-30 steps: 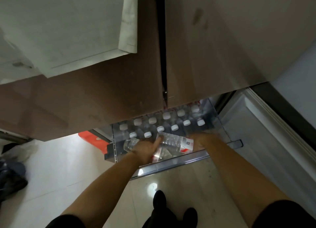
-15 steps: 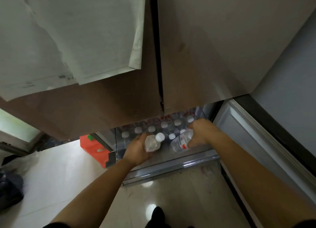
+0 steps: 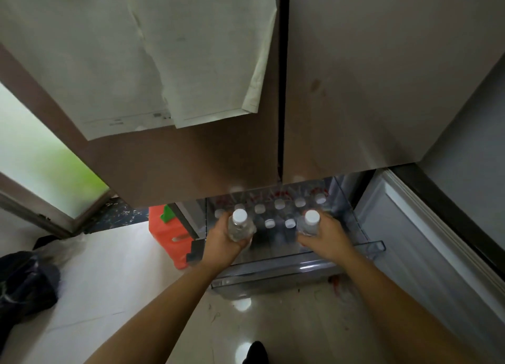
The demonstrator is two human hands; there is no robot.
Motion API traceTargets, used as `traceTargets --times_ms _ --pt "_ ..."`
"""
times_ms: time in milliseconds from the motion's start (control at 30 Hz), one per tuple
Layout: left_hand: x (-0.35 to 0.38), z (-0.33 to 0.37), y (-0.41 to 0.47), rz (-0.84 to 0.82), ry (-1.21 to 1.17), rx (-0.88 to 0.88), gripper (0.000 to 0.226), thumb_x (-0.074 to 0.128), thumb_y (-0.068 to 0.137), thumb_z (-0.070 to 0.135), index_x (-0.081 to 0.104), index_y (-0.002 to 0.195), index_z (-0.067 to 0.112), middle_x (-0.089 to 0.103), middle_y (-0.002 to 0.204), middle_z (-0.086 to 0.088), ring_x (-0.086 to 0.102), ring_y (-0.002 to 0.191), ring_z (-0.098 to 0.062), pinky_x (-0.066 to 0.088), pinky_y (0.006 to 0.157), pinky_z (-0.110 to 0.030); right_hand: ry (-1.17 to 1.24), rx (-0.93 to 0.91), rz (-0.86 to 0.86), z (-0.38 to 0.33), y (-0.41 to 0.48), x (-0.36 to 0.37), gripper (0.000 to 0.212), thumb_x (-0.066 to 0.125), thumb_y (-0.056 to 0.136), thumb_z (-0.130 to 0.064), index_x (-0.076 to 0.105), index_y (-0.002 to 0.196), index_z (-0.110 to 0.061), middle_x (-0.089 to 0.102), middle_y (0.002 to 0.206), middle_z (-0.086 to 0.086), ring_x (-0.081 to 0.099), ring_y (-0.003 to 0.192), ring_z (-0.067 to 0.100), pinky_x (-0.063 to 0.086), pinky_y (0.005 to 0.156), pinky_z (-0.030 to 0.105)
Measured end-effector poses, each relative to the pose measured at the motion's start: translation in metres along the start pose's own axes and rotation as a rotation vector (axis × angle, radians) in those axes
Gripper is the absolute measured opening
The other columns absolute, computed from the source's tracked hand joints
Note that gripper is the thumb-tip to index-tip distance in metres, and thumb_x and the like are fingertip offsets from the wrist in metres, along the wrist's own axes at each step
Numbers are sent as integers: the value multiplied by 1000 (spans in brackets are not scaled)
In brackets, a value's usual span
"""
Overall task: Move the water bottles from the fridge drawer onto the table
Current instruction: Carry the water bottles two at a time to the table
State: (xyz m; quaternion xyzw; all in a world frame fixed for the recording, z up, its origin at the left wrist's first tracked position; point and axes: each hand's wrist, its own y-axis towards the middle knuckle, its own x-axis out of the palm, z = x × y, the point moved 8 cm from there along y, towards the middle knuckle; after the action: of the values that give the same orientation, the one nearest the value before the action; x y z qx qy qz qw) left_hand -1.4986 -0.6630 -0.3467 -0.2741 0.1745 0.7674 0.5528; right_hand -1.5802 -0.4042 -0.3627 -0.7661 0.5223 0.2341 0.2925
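Observation:
The clear fridge drawer [image 3: 273,275] is pulled out below the brown fridge doors. Several water bottles with white caps [image 3: 279,204] stand upright in it. My left hand [image 3: 224,240] grips one clear bottle [image 3: 240,224] upright above the drawer's left side. Above the right side, my right hand [image 3: 325,239] grips a second upright bottle [image 3: 310,223]. Both bottles are held above the caps of the standing ones. The table is out of view.
Papers [image 3: 191,63] hang on the left fridge door [image 3: 191,167]. An orange box [image 3: 170,238] stands on the floor left of the drawer. A dark bag [image 3: 24,284] lies at far left. An open white door [image 3: 426,254] flanks the drawer's right side.
Both hands have lifted their bottles from lying flat in the drawer, turned them upright and raised them above the other caps. The view has tilted upward.

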Motion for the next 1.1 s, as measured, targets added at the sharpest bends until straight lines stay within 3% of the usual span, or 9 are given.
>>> traceTargets --times_ms 133,300,433,533,633,733,867,1000,1100 --pt "-17 20 -13 71 9 97 57 86 72 31 50 115 41 65 109 18 62 99 -2 52 82 -23 42 -117 71 -31 -18 -17 53 82 66 -34 56 113 -36 64 104 -12 62 95 10 47 77 22" --pt "-37 49 -36 148 -72 110 63 87 72 31 46 115 52 60 110 30 53 105 19 44 86 -9 29 -302 284 -89 -45 -46 63 83 61 -42 56 118 -38 65 110 -15 61 96 11 50 81 28" --pt "-72 50 -76 291 -123 51 71 88 72 26 43 118 54 57 114 34 55 107 15 45 91 -9 46 -518 361 -134 -70 -28 60 81 59 -42 61 114 -32 65 115 -12 65 93 13 55 73 28" --pt "-108 50 -114 409 -125 15 71 87 72 22 45 124 45 58 114 29 58 104 6 47 88 -7 89 -597 317 -161 -82 -7 57 79 57 -38 63 112 -32 65 115 -12 66 90 13 54 71 24" --pt "-149 43 -148 501 -98 19 73 88 72 23 48 133 32 61 119 20 58 111 -4 52 96 -29 110 -656 236 -196 -93 16 59 76 57 -42 64 114 -34 66 116 -13 67 93 14 57 74 30" --pt "-197 18 -196 594 -86 -13 73 88 72 28 48 132 35 61 123 16 60 114 -11 53 96 -43 103 -758 173 -238 -126 51 61 80 58 -40 62 116 -34 65 117 -12 67 93 15 55 75 25" --pt "-259 -13 -262 711 -95 -49 68 87 72 27 47 123 48 61 115 25 60 107 -1 53 91 -35 99 -845 88 -292 -174 101 66 81 61 -47 51 121 -43 62 119 -18 65 96 13 56 80 31" --pt "-330 -64 -351 796 -114 -84 69 87 73 22 47 124 46 61 116 23 60 107 -1 52 92 -30 96 -913 8 -355 -241 170 65 83 61 -35 56 120 -38 62 113 -19 60 92 8 49 77 22" --pt "-389 -105 -429 844 -100 -131 70 86 74 24 43 118 56 56 111 40 54 105 14 47 86 -18 108 -934 -41 -405 -300 236 64 81 58 -30 59 118 -37 64 109 -18 62 89 11 48 74 25"
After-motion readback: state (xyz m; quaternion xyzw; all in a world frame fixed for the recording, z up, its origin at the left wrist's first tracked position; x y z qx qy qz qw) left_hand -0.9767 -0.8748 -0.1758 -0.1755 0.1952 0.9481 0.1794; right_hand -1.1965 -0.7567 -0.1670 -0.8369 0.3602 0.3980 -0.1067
